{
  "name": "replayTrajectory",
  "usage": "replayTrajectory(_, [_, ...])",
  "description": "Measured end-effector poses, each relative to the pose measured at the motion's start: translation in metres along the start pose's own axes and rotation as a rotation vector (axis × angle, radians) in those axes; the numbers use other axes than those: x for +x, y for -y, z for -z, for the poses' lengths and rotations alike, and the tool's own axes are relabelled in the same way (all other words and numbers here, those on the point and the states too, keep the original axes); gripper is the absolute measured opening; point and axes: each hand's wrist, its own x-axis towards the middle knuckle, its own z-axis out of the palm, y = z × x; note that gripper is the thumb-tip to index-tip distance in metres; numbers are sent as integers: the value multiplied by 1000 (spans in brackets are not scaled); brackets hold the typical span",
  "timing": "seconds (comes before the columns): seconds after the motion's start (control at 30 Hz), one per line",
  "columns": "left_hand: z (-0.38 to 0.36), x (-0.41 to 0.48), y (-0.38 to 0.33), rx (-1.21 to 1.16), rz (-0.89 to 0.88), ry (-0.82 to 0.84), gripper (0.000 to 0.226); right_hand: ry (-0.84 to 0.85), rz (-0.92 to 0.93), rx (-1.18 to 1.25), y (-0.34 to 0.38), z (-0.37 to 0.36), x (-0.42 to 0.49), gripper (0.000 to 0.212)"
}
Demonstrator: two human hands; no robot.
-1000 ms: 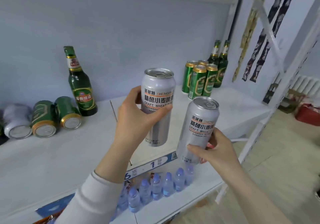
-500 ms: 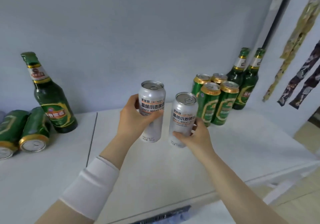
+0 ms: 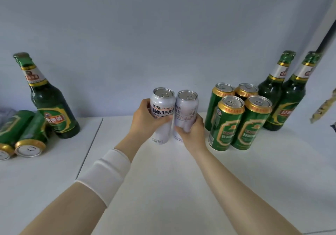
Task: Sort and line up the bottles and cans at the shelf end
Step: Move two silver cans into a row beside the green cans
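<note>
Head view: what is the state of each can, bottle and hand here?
left silver can: upright, sealed, gripped by left hand
right silver can: upright, sealed, gripped by right hand, touching the other
four green cans: upright, sealed, grouped at right
two right bottles: upright, capped
left bottle: upright, capped
two left green cans: lying on their sides

The left edge is cutting off the outermost lying green can point(image 3: 11, 132); the front green cans point(image 3: 226, 125) are partly hiding the rear cans point(image 3: 216, 100).

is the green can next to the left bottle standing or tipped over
Tipped: the green gold-rimmed metal can lies on its side, silver end facing the camera.
</note>
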Motion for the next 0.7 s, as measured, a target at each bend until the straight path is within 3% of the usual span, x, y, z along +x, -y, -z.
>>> replayTrajectory(0.17, [-11, 14, 2, -20, 4, 14, 59, 64, 27, -125, -5, 9, 10, 88])
replayTrajectory(0.3, [-16, 19, 4, -26, 9, 21, 60, -104, 1, -287, -5, 6, -5, 87])
replayTrajectory(0.47, [-19, 23, 10, -27, 3, 7, 58, -275, -115, -216, -4, -15, -13, 80])
replayTrajectory(0.7, [-29, 27, 8, -44, -6, -4, 60, -345, -144, -199, -10, -27, -8, 74])
